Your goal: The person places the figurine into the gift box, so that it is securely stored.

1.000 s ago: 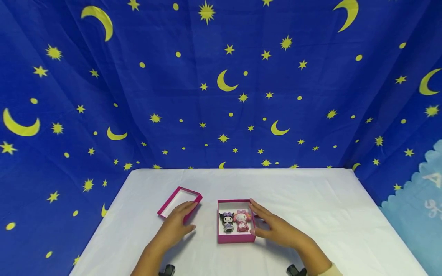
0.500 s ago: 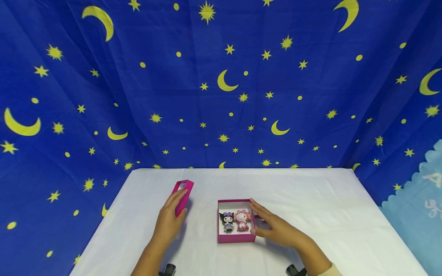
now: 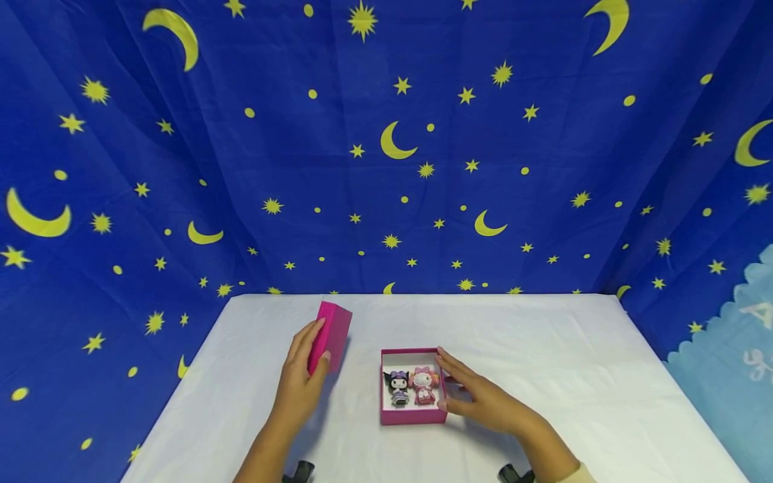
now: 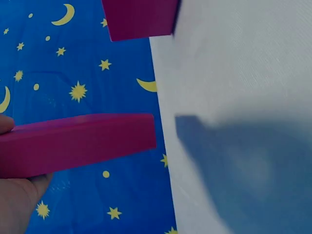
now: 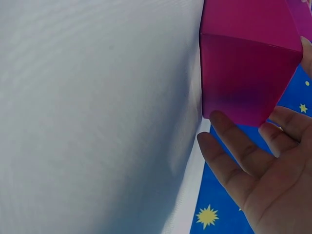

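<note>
A shallow magenta box lid (image 3: 331, 339) is tilted up on edge over the table's left half, its outside turned right. My left hand (image 3: 300, 382) grips it, thumb on one face and fingers behind; in the left wrist view the lid (image 4: 92, 141) stands out sideways from the grip. At centre, the open magenta box (image 3: 413, 417) with a white inside holds two figurines: one black and purple (image 3: 398, 388), one pink (image 3: 424, 387). My right hand (image 3: 486, 399) rests against the box's right side, fingertips at the far corner, thumb near the front, fingers fairly straight in the right wrist view.
A white cloth (image 3: 543, 355) covers the table. Blue fabric (image 3: 338, 154) with yellow moons and stars hangs behind and on both sides. Dark camera mounts (image 3: 300, 471) show at the bottom edge. A light-blue fabric (image 3: 739, 349) hangs at the right.
My left hand has lifted the lid from lying inside-up, then tipped it over so its outside faces right. My right hand and the box with figurines have stayed put.
</note>
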`<act>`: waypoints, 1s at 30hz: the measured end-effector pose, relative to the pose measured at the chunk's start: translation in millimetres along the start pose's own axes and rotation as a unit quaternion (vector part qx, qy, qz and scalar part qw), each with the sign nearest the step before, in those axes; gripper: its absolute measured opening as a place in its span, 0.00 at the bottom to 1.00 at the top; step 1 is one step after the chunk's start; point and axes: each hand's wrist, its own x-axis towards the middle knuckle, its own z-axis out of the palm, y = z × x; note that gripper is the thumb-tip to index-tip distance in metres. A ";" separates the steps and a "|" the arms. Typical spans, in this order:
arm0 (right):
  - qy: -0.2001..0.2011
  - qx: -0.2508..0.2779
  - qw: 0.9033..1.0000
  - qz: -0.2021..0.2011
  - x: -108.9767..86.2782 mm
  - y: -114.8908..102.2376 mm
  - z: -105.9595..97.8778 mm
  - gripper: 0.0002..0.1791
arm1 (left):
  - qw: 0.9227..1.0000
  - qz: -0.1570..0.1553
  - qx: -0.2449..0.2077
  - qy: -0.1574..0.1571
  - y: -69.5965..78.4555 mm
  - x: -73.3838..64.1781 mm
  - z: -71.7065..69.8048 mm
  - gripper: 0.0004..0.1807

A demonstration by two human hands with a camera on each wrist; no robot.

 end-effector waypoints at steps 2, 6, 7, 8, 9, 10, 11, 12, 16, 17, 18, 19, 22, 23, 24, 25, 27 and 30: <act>0.000 -0.001 1.000 -0.003 -0.3 -0.3 0.3 0.46 | 1.000 -0.003 -0.009 0.000 3.9 -0.5 0.6 0.33; 0.001 -0.004 1.000 -0.005 -0.3 -1.2 0.7 0.46 | 1.000 -0.005 -0.012 -0.001 10.0 -2.3 2.0 0.31; 0.001 -0.004 1.000 -0.004 -0.3 -1.4 0.7 0.46 | 1.000 -0.006 -0.013 -0.002 11.0 -2.6 2.5 0.30; 0.001 -0.005 1.000 -0.002 -0.1 -1.4 0.7 0.46 | 1.000 -0.008 -0.013 -0.004 11.9 -2.9 3.1 0.29; 0.001 -0.005 1.000 -0.001 0.0 -1.5 0.7 0.46 | 1.000 -0.009 -0.015 -0.005 12.6 -3.1 3.8 0.28; 0.000 -0.005 1.000 -0.002 0.2 -1.6 0.7 0.46 | 1.000 -0.010 -0.019 -0.007 13.2 -3.4 4.4 0.27; 0.000 -0.006 1.000 -0.004 0.3 -1.7 0.6 0.46 | 1.000 -0.010 -0.022 -0.008 13.4 -3.6 5.3 0.27; -0.001 -0.005 1.000 -0.005 0.5 -1.8 0.5 0.46 | 0.999 -0.010 -0.029 -0.009 13.5 -3.7 6.4 0.26; 0.000 -0.004 1.000 -0.009 0.8 -0.6 -0.3 0.47 | 0.998 -0.006 -0.058 -0.007 13.8 -4.4 11.7 0.25; 0.001 -0.004 1.000 -0.009 0.8 -0.1 -0.4 0.47 | 0.998 -0.007 -0.066 -0.007 14.2 -4.7 13.1 0.25; 0.002 -0.004 1.000 -0.006 0.7 0.4 -0.6 0.47 | 0.997 -0.009 -0.075 -0.006 14.8 -5.0 14.4 0.25; 0.004 -0.005 1.000 -0.006 0.7 0.7 -0.7 0.47 | 0.996 -0.013 -0.084 -0.007 15.5 -5.4 15.5 0.25; 0.004 -0.002 1.000 -0.001 0.9 1.8 -0.6 0.47 | 0.994 -0.027 -0.105 -0.012 17.4 -6.7 18.6 0.26; 0.004 0.000 1.000 0.000 1.0 2.0 -0.6 0.47 | 0.993 -0.031 -0.112 -0.016 17.8 -7.2 19.6 0.26; 0.004 0.003 1.000 0.002 1.1 2.0 -0.5 0.47 | 0.992 -0.034 -0.119 -0.020 18.0 -7.6 20.7 0.26; 0.004 0.005 1.000 0.002 1.1 1.9 -0.5 0.47 | 0.991 -0.037 -0.125 -0.023 18.0 -8.1 21.8 0.26; 0.002 0.009 1.000 0.004 1.3 1.7 -0.3 0.47 | 0.989 -0.040 -0.137 -0.029 17.9 -8.9 24.2 0.26; 0.000 0.011 1.000 0.004 1.5 1.4 -0.1 0.47 | 0.987 -0.038 -0.152 -0.034 17.4 -9.9 28.4 0.26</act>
